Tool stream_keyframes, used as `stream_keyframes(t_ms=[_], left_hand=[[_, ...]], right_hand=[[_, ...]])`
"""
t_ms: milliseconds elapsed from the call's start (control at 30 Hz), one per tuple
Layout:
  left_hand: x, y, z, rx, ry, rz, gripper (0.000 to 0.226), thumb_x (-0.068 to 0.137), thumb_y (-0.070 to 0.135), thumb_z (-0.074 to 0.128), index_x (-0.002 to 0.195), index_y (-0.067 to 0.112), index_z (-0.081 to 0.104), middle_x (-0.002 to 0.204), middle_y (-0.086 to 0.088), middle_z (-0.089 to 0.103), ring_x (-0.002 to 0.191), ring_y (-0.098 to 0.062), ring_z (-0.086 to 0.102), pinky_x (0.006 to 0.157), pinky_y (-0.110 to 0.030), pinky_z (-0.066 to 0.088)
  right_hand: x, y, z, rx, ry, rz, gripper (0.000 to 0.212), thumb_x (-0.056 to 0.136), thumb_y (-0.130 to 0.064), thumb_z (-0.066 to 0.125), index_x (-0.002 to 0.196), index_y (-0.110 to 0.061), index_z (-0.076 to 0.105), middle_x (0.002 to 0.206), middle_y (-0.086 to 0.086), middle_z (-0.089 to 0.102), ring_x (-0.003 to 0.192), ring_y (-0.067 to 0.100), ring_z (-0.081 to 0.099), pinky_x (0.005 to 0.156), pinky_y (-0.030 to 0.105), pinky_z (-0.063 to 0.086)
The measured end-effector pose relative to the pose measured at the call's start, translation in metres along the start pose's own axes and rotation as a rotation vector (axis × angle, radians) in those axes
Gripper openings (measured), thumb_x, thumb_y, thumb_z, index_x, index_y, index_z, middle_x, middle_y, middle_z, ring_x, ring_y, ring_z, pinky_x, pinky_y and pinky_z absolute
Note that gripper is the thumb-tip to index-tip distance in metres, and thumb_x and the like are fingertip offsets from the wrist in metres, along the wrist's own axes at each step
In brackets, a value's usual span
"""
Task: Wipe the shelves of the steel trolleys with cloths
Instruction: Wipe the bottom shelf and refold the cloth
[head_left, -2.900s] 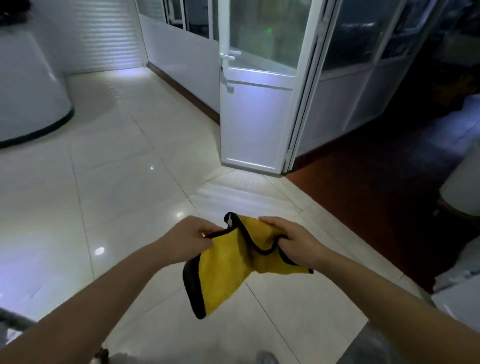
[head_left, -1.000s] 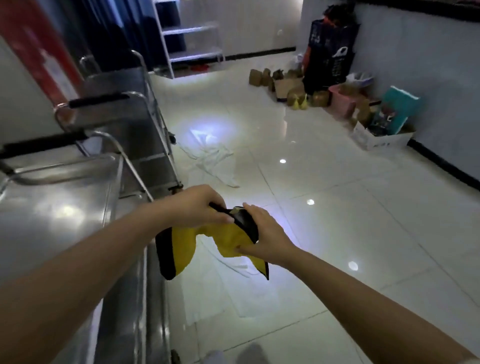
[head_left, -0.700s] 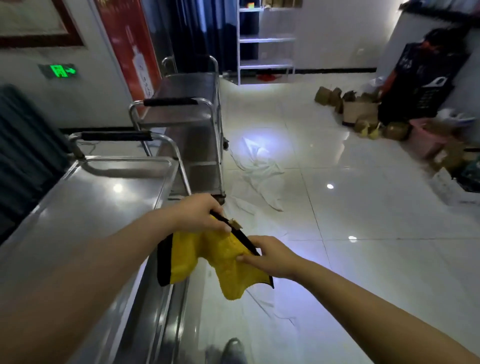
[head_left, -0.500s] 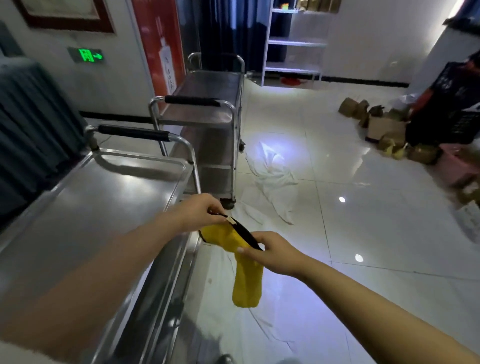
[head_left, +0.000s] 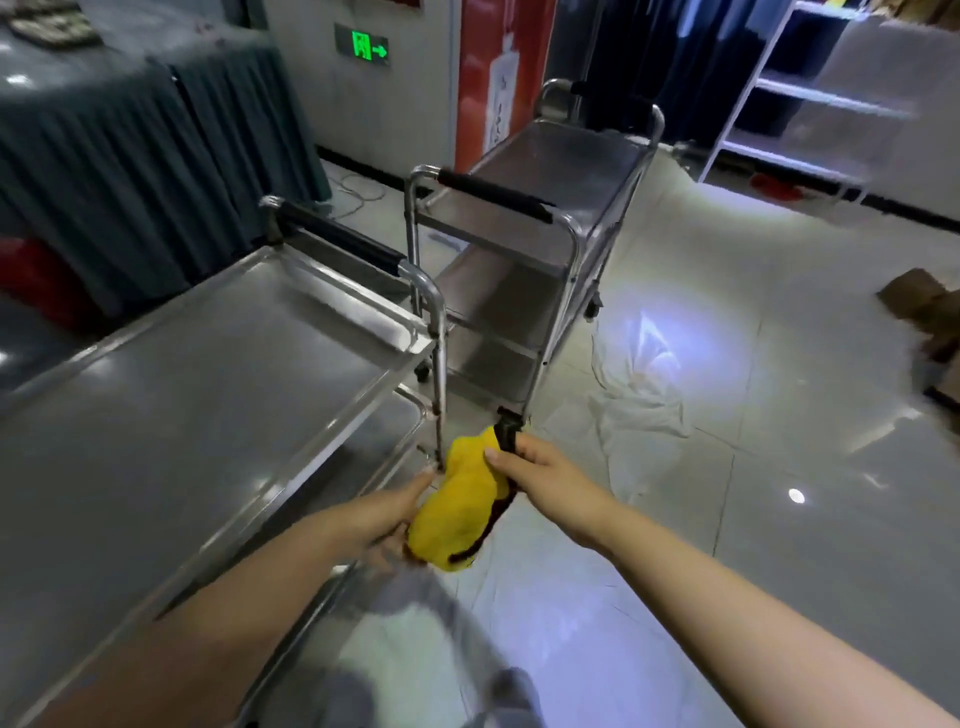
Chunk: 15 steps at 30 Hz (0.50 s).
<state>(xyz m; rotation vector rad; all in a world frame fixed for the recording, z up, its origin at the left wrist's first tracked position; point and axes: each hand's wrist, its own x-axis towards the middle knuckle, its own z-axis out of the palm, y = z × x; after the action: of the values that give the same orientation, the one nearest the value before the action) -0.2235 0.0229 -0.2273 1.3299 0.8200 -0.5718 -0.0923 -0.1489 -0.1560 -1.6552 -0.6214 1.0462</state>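
The near trolley's top shelf (head_left: 171, 426) lay bare and open from above, bounded by a low raised rim. At its far edge the black-gripped handle (head_left: 337, 236) and steel upright (head_left: 441, 384) at the far right corner barred the way. Just beyond stood the second trolley (head_left: 535, 218), close enough to leave only a narrow gap. To the right the floor (head_left: 779, 519) was open, save a crumpled white sheet (head_left: 639, 395).

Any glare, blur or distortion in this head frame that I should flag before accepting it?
Head view: dim room, with a bright glare patch on the floor tiles by the white sheet; motion blur at the bottom edge and on the left hand; wide-angle bending of the near trolley; yellow cloth and right hand fairly sharp.
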Motion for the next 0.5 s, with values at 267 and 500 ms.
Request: stream_keyframes(t_ms=[267,500], left_hand=[[0.031,0.002,0.038,-0.581,0.288,0.103,0.040,0.084,0.049,0.064,0.082,0.011,0.073,0.068,-0.003,0.070,0.076,-0.021,0.071,0.079,-0.038,0.055],[0.023,-0.023,0.028,-0.800,0.601,0.262,0.017,0.086,0.022,0.068,0.100,0.011,0.067,0.090,-0.006,0.073,0.082,-0.020,0.068,0.085,-0.040,0.054]], right_hand=[[0.059,-0.001,-0.043,-0.061,-0.214,0.043,0.026,0.097,-0.026,0.054,0.091,-0.003,0.064,0.081,0.001,0.065,0.079,0.012,0.060,0.078,0.027,0.048],[0.088,0.012,-0.036,-0.215,-0.114,0.165,0.022,0.089,-0.021,0.067,0.090,0.001,0.063,0.083,0.025,0.061,0.070,0.019,0.057,0.063,0.031,0.048]])
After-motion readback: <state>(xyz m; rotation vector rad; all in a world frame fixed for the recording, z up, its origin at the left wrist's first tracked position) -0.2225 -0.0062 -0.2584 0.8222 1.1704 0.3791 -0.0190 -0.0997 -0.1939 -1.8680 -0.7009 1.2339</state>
